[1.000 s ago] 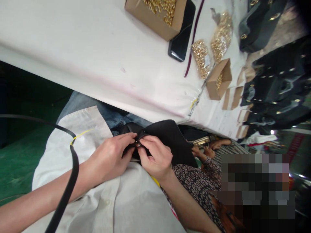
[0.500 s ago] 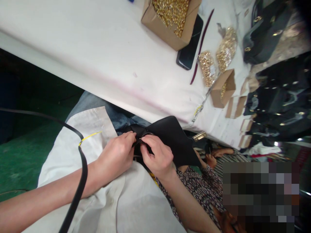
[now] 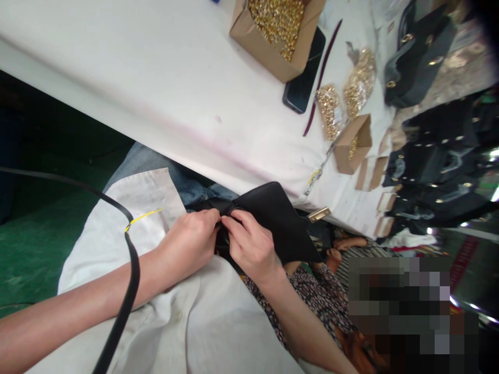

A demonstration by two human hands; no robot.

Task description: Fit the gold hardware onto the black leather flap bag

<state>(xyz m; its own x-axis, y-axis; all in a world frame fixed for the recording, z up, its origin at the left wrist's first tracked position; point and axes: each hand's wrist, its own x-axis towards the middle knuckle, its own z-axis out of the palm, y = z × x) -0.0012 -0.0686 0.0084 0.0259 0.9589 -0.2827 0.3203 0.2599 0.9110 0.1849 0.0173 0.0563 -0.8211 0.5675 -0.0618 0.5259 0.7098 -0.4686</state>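
A black leather-like bag (image 3: 275, 223) rests on my lap against the table's edge, with a gold metal clasp (image 3: 318, 214) on its far flap. My left hand (image 3: 193, 236) is closed on the bag's edge, thumb and fingers pinched together. Right beside it, my right hand (image 3: 251, 246) pinches at the same spot, its fingertips meeting the left ones. Whatever small part may be between the right fingertips is covered. A thin black strap (image 3: 130, 275) with a yellow tie runs across my left forearm.
On the white table (image 3: 156, 93) are a cardboard box (image 3: 268, 57) of gold fittings, a phone (image 3: 306, 78), bagged fittings (image 3: 331, 111) and a smaller box (image 3: 349, 150). Black bags (image 3: 440, 150) lie at the right. Another person in a patterned top (image 3: 312, 298) sits close on my right.
My right hand's fingertips have moved slightly left and up, up against the left hand's. The left hand keeps its hold on the bag. The view has shifted a little.
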